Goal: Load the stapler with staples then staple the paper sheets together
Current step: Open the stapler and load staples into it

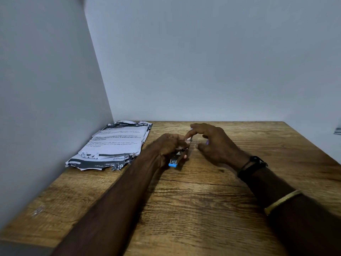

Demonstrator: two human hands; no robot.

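My left hand (170, 146) is clenched around the stapler (177, 157), which sits near the middle of the table (203, 200), its blue end (173, 165) pointing back toward me and poking out below my palm. My right hand (212, 143) hovers just beside it with the fingers spread, and the thumb and forefinger are pinched at the far end of the stapler on something small; I judge it to be a strip of staples, but it is too small and too hidden to be sure. The stapler looks small, light and rigid, metal with plastic ends, so I hold it by the sides of the body and keep it pressed to the wood, since it would skid easily. Staples are brittle in a strip and snap if bent, so a light pinch by the long edges suits them. The only container here is the stapler's own channel, and my fingers hide whether anything lies in it. The papers (112, 145) lie well apart at the left, against the wall (46, 89), a crumpled, ragged-edged stack, soft and floppy, best squared and gripped near one corner.
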